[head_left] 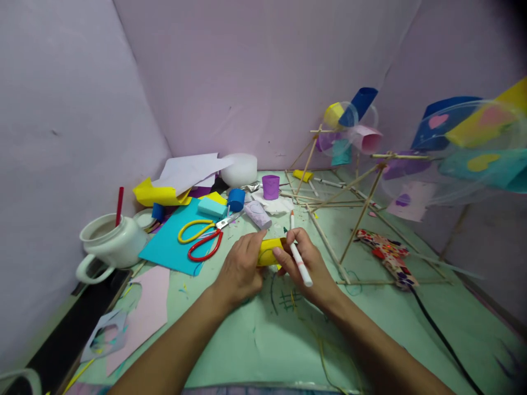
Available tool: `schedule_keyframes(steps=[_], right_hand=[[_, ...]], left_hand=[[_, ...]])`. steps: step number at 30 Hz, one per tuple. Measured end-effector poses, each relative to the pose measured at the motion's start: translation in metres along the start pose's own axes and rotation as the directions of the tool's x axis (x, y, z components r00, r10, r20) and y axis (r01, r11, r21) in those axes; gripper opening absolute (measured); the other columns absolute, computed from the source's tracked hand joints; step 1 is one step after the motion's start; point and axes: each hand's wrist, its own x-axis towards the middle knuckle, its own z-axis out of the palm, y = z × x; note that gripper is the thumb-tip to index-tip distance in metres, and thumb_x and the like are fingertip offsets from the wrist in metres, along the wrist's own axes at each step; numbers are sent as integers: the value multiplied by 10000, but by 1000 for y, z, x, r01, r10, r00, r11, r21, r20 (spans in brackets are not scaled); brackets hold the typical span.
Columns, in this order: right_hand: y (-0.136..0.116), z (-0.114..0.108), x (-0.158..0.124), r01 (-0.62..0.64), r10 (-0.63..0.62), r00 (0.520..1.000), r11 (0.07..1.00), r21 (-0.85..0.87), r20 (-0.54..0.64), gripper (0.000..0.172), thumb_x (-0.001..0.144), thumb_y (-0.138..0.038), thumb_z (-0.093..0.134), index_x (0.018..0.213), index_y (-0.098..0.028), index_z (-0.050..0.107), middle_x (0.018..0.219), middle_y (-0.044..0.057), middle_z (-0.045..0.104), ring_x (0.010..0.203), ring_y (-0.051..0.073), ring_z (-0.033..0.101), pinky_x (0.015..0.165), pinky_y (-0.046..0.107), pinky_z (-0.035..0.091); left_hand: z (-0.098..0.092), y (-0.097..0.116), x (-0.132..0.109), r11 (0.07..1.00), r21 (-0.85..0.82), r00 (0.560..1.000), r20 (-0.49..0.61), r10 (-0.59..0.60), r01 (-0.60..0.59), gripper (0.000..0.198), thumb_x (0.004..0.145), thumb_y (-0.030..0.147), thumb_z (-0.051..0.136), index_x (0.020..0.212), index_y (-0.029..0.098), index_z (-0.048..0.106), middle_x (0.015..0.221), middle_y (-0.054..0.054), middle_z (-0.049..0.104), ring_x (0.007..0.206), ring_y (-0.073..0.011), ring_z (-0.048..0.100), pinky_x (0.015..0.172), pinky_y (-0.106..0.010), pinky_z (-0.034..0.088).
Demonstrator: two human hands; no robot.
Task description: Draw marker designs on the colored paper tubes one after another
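My left hand (241,269) is closed around a yellow paper roll (269,252), holding it just above the green table (370,323). My right hand (307,263) grips a white marker pen (298,255) between its fingers, and its fingertips touch the roll's right end. The pen's tip points away from me, past the roll. Red and yellow scissors (203,238) lie on a cyan sheet (173,241) to the left of my hands.
A white cup (109,244) with a red stick stands at the left. Small paper rolls in blue (236,199), purple (270,186) and lilac (257,214) lie behind. Wooden-stick pinwheel frames (349,181) fill the right. A black cable (440,334) crosses the table at right.
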Motion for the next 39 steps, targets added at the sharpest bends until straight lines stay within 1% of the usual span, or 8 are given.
schedule_keyframes(steps=[9, 15, 17, 20, 25, 28, 33, 39], right_hand=[[4, 5, -3, 194, -190, 969, 981, 7, -160, 281, 730, -252, 683, 778, -228, 407, 653, -56, 502, 524, 98, 478, 500, 227, 433], [-9, -7, 1, 362, -295, 864, 927, 97, -409, 291, 792, -260, 655, 846, -253, 368, 877, 27, 681, 777, 171, 658, 662, 299, 514], [-12, -14, 6, 353, -269, 891, 918, 184, -366, 365, 762, -303, 696, 877, -262, 352, 1003, 50, 676, 936, 200, 654, 782, 361, 514], [-10, -19, 10, 278, -263, 960, 924, 261, -92, 505, 657, -370, 781, 891, -263, 347, 1133, 83, 633, 1089, 235, 592, 923, 438, 452], [-3, -14, 9, 176, -226, 956, 952, 252, 186, 552, 580, -308, 821, 888, -246, 367, 955, 22, 583, 831, 172, 596, 735, 306, 499], [0, -13, 10, 141, -197, 964, 947, 289, 176, 538, 579, -258, 810, 877, -245, 362, 866, -20, 524, 741, 141, 557, 639, 249, 483], [4, -12, 15, 128, -145, 988, 958, 257, 50, 525, 550, -229, 811, 849, -237, 379, 780, -50, 488, 658, 116, 518, 547, 203, 442], [6, -5, 15, 82, -74, 996, 970, 230, -42, 532, 538, -253, 812, 863, -240, 392, 728, -54, 544, 620, 133, 562, 541, 233, 479]], left_hand=[[-2, 1, 0, 999, 35, 999, 21, -37, 36, 496, 738, 182, 549, 1232, 157, 504, 1073, -151, 646, 993, -316, 579, 850, -459, 427], [-12, 9, 5, 890, -339, 951, 59, -302, 304, 469, 714, 241, 643, 1173, 203, 560, 1112, -78, 648, 975, -261, 587, 827, -367, 451], [-14, 11, 6, 805, -480, 932, 96, -348, 350, 478, 706, 259, 672, 1164, 183, 556, 1079, -69, 655, 937, -242, 595, 797, -338, 460], [-14, 12, 5, 668, -637, 916, 176, -360, 385, 495, 705, 300, 694, 1159, 167, 548, 1045, -67, 662, 913, -237, 604, 787, -330, 467], [-15, 19, 4, 586, -703, 915, 310, -259, 404, 476, 715, 334, 696, 1140, 159, 571, 1065, -82, 661, 959, -253, 601, 823, -344, 473], [-15, 21, 5, 596, -688, 910, 325, -257, 414, 415, 732, 360, 678, 1081, 149, 600, 1064, -92, 664, 950, -251, 606, 805, -333, 479], [-11, 16, 6, 678, -630, 921, 183, -344, 378, 505, 682, 356, 727, 1121, 162, 570, 1052, -92, 672, 932, -250, 625, 807, -355, 486], [-12, 24, 8, 728, -536, 895, 138, -424, 428, 327, 727, 382, 672, 966, 161, 644, 959, -78, 703, 861, -246, 642, 754, -348, 495]])
